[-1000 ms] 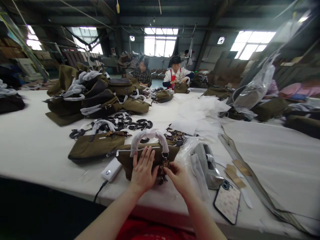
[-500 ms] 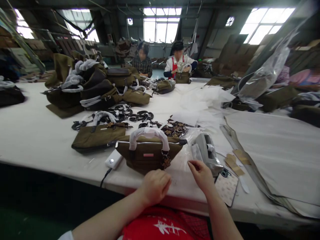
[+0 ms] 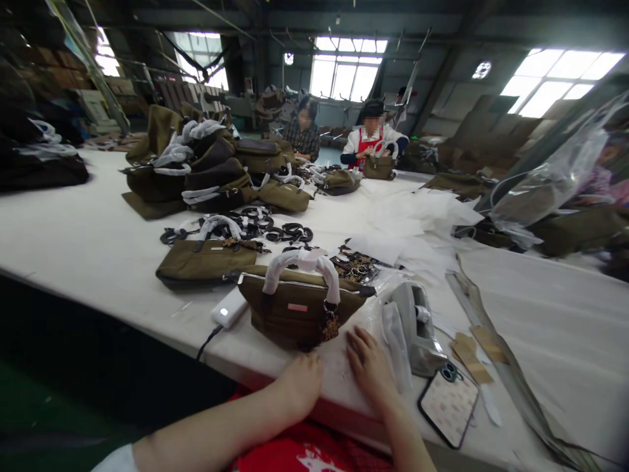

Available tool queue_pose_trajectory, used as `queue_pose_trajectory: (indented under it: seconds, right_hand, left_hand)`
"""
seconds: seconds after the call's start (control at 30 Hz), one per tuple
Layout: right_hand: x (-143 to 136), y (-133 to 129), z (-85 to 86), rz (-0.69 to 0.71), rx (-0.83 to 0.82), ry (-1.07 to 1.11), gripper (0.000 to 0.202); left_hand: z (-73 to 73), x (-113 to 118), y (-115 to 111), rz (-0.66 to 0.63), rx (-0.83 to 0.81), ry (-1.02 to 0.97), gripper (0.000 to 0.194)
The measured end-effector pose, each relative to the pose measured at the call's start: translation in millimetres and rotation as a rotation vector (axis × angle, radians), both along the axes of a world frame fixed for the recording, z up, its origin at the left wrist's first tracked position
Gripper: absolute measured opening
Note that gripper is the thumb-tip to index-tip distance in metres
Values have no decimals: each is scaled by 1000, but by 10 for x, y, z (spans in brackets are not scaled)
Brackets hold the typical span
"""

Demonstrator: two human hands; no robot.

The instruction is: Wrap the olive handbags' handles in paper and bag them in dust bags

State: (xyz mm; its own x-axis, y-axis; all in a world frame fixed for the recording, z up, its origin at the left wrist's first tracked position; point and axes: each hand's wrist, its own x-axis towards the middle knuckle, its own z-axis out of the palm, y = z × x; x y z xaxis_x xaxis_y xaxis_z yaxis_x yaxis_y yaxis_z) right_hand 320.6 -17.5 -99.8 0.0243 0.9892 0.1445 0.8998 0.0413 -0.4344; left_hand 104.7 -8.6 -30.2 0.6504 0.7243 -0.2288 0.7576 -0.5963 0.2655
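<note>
An olive-brown handbag [image 3: 280, 321] stands upright on the table in front of me. It has wrapped white handles, a silver zip, a pink label and a brown flower-shaped charm [image 3: 331, 328]. My left hand [image 3: 302, 383] is closed at the table edge, just in front of the bag's base. Its fingertips are tucked under, so anything inside it is hidden. To the right of the bag, my right hand [image 3: 369, 360] lies on the tabletop with fingers stretched out, holding nothing. A second olive handbag [image 3: 201, 262] lies behind and to the left.
A grey tape dispenser [image 3: 417, 328] and a phone [image 3: 449, 403] lie on my right, near brown card pieces [image 3: 472, 357]. A white device [image 3: 230, 308] with a cable sits left. Black straps [image 3: 289, 233], piled bags [image 3: 196, 164] and white sheets [image 3: 422, 210] lie farther back. Co-workers [image 3: 372, 141] are across the table.
My right hand has lowered onto the table and moved left, its pinched fingers now spread. My left hand stays closed near the bag's front. The whole view has shifted and tilted slightly.
</note>
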Motion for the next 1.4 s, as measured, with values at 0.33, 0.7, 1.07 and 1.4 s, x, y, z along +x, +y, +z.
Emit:
queue_pose_trajectory:
  seconds: [0.33,0.7,1.07,1.4]
  right_hand:
    - [-43,-1,-41,-13,67,-103,41]
    - [-24,-36,-68,-6,96,-90,41]
    - [-6,-4,-137,-18,95,-111,43]
    - [-401,-272,629,-66,393,389,28]
  left_hand:
    - [292,-621,74,271,-248,-366,14]
    - [-180,247,-93,33,-83,-71,23]
    - [542,-870,39,-239,-388,76,12]
    - [684,-973,149,349,-478,-723,15]
